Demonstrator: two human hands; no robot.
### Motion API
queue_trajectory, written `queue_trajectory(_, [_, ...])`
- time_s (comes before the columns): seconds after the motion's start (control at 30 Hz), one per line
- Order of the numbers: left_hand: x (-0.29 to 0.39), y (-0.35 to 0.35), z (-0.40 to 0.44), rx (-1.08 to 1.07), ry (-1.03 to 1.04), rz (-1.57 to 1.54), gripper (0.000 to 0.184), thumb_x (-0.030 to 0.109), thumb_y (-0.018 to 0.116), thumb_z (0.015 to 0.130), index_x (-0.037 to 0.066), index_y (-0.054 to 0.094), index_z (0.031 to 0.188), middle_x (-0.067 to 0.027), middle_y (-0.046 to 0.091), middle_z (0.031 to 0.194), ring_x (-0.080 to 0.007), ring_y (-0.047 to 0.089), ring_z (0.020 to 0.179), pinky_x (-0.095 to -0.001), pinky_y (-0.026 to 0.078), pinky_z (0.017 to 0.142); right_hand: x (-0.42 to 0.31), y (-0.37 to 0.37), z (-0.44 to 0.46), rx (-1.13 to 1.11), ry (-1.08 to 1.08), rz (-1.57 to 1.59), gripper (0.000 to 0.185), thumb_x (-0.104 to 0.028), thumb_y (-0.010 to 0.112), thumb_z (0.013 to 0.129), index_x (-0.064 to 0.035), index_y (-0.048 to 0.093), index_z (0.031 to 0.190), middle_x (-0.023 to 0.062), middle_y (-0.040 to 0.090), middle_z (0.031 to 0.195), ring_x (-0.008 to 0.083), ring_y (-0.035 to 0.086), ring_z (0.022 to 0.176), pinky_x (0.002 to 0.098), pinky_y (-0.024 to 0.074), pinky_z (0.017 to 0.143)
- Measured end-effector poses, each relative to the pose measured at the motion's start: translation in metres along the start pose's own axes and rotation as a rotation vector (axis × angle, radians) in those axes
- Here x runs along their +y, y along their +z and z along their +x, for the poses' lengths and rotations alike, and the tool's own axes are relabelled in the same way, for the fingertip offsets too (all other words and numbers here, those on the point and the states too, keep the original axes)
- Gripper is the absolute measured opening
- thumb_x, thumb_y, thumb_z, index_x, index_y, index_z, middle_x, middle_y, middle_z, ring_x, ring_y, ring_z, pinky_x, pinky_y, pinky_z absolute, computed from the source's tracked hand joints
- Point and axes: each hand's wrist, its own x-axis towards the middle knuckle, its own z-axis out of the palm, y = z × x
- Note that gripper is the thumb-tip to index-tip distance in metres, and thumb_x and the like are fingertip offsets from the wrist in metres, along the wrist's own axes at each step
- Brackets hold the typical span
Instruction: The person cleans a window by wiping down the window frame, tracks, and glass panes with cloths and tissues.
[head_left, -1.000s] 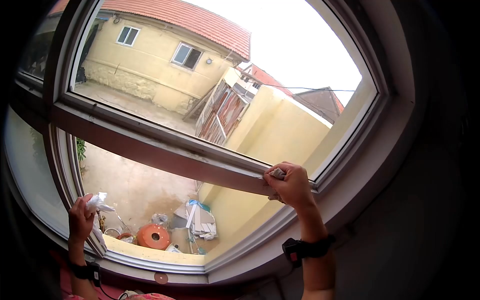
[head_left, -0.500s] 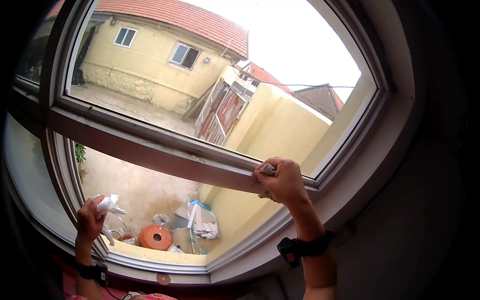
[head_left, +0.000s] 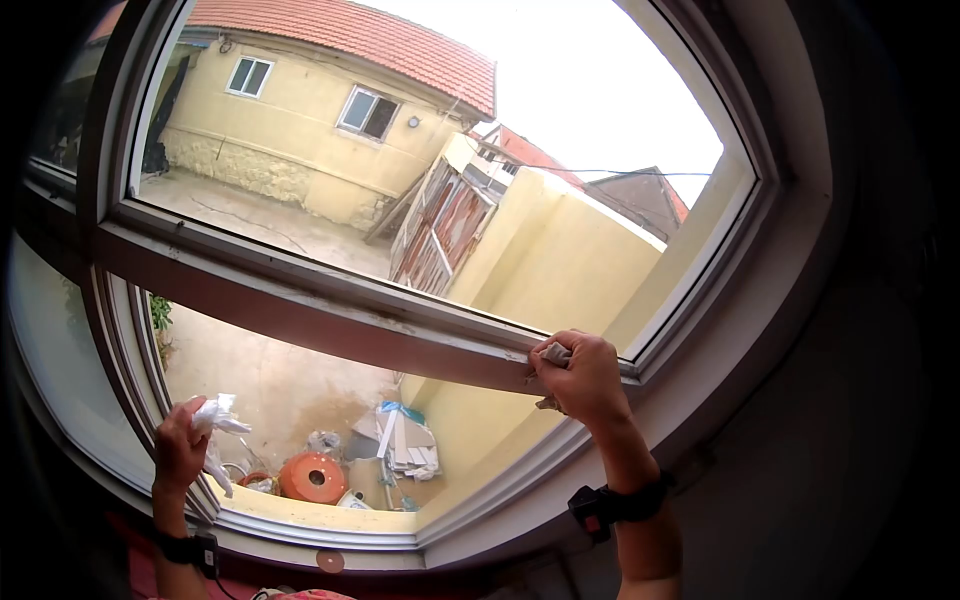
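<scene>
My right hand (head_left: 584, 374) is closed round a greyish crumpled cloth (head_left: 556, 354), part of which hangs out below the fist. It presses at the right end of the window's horizontal crossbar (head_left: 330, 320), just under the upper pane. At lower left my left hand (head_left: 180, 440) grips a white crumpled tissue (head_left: 220, 414), with a strip of it hanging down beside the wrist. That hand is raised next to the vertical frame (head_left: 135, 350) of the lower opening. Both wrists wear black bands with small boxes.
Below the crossbar the lower window section stands open, with a white sill track (head_left: 320, 532) along its bottom. Outside lie an orange round object (head_left: 314, 478) and stacked white boards (head_left: 408, 445). A yellow wall (head_left: 570, 250) and a rusty gate (head_left: 442, 228) stand beyond.
My right hand has slid a little right and down along the crossbar with the cloth. The left hand has barely moved, still holding the tissue.
</scene>
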Motion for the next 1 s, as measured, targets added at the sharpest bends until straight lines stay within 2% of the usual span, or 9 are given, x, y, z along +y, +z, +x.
queue_trajectory(0.27, [-0.001, -0.001, 0.004, -0.014, 0.000, 0.002, 0.043, -0.006, 0.064, 0.069, 0.004, 0.055, 0.109, -0.0185, 0.060, 0.087, -0.0399, 0.059, 0.078, -0.0444, 0.048, 0.066, 0.001, 0.015, 0.000, 0.079, -0.151, 0.051, 0.007, -0.007, 0.068, 0.078, 0.0000, 0.068, 0.079, 0.0066, 0.064, 0.067, 0.0113, 0.060, 0.059, 0.0260, 0.0491, 0.056])
queue_trajectory(0.43, [-0.021, 0.000, -0.008, -0.007, -0.050, 0.003, 0.042, -0.007, 0.062, 0.070, 0.003, 0.055, 0.110, -0.0196, 0.060, 0.092, -0.0406, 0.059, 0.081, -0.0439, 0.048, 0.069, 0.023, -0.021, -0.010, 0.157, 0.081, 0.088, 0.020, -0.011, 0.074, 0.076, -0.0003, 0.064, 0.090, 0.0072, 0.063, 0.073, 0.0106, 0.058, 0.064, 0.0258, 0.0490, 0.060])
queue_trajectory(0.53, [-0.027, -0.009, -0.015, -0.027, -0.109, 0.005, 0.043, -0.009, 0.059, 0.070, 0.002, 0.053, 0.111, -0.0203, 0.059, 0.096, -0.0422, 0.057, 0.088, -0.0450, 0.047, 0.075, 0.062, -0.047, -0.021, 0.545, 0.011, -0.136, 0.030, -0.014, 0.077, 0.073, -0.0023, 0.056, 0.092, 0.0119, 0.061, 0.084, 0.0245, 0.060, 0.072, 0.0348, 0.0506, 0.067])
queue_trajectory(0.57, [-0.032, -0.011, -0.018, -0.015, -0.114, 0.001, 0.045, -0.011, 0.058, 0.068, 0.002, 0.053, 0.111, -0.0202, 0.059, 0.096, -0.0426, 0.057, 0.088, -0.0456, 0.047, 0.076, 0.076, -0.050, -0.024, 0.549, 0.014, -0.140, 0.030, -0.014, 0.077, 0.073, -0.0023, 0.056, 0.092, 0.0119, 0.061, 0.084, 0.0245, 0.060, 0.072, 0.0348, 0.0506, 0.067])
queue_trajectory(0.67, [-0.036, -0.018, -0.019, -0.020, -0.120, 0.020, 0.046, -0.012, 0.057, 0.067, 0.002, 0.053, 0.111, -0.0203, 0.059, 0.095, -0.0428, 0.057, 0.088, -0.0461, 0.046, 0.076, 0.143, -0.040, -0.032, 0.548, -0.002, -0.371, 0.025, -0.007, 0.072, 0.072, -0.0022, 0.056, 0.091, 0.0161, 0.057, 0.093, 0.0366, 0.056, 0.085, 0.0435, 0.0461, 0.078])
queue_trajectory(0.77, [-0.036, -0.019, -0.015, -0.020, -0.113, 0.033, 0.046, -0.011, 0.057, 0.067, 0.001, 0.053, 0.111, -0.0203, 0.058, 0.096, -0.0429, 0.056, 0.088, -0.0461, 0.046, 0.075, 0.151, -0.021, -0.037, 0.656, -0.125, -0.404, 0.020, -0.004, 0.067, 0.073, -0.0024, 0.056, 0.091, 0.0157, 0.057, 0.093, 0.0367, 0.054, 0.089, 0.0426, 0.0436, 0.082])
queue_trajectory(0.83, [-0.037, -0.020, -0.011, -0.047, -0.109, 0.006, 0.044, -0.010, 0.057, 0.067, 0.002, 0.054, 0.110, -0.0201, 0.058, 0.095, -0.0427, 0.056, 0.087, -0.0457, 0.046, 0.074, 0.142, -0.011, -0.036, 0.655, -0.080, -0.384, 0.019, -0.004, 0.065, 0.074, -0.0021, 0.056, 0.091, 0.0156, 0.057, 0.094, 0.0355, 0.052, 0.092, 0.0427, 0.0416, 0.084])
queue_trajectory(0.9, [-0.030, -0.018, -0.005, -0.007, -0.086, 0.021, 0.040, -0.008, 0.059, 0.068, 0.003, 0.055, 0.107, -0.0198, 0.058, 0.091, -0.0417, 0.057, 0.086, -0.0452, 0.046, 0.072, 0.110, 0.010, -0.036, 0.594, -0.220, -0.402, 0.020, -0.002, 0.063, 0.074, -0.0014, 0.056, 0.092, 0.0151, 0.057, 0.094, 0.0342, 0.051, 0.091, 0.0430, 0.0421, 0.084])
queue_trajectory(1.0, [-0.022, -0.016, 0.002, -0.020, -0.053, 0.055, 0.040, -0.006, 0.062, 0.067, 0.004, 0.056, 0.105, -0.0176, 0.059, 0.088, -0.0399, 0.059, 0.081, -0.0437, 0.047, 0.067, 0.002, 0.078, -0.023, 0.597, -0.403, -0.260, 0.023, 0.001, 0.061, 0.071, -0.0013, 0.054, 0.092, 0.0150, 0.055, 0.095, 0.0347, 0.051, 0.090, 0.0425, 0.0426, 0.084])
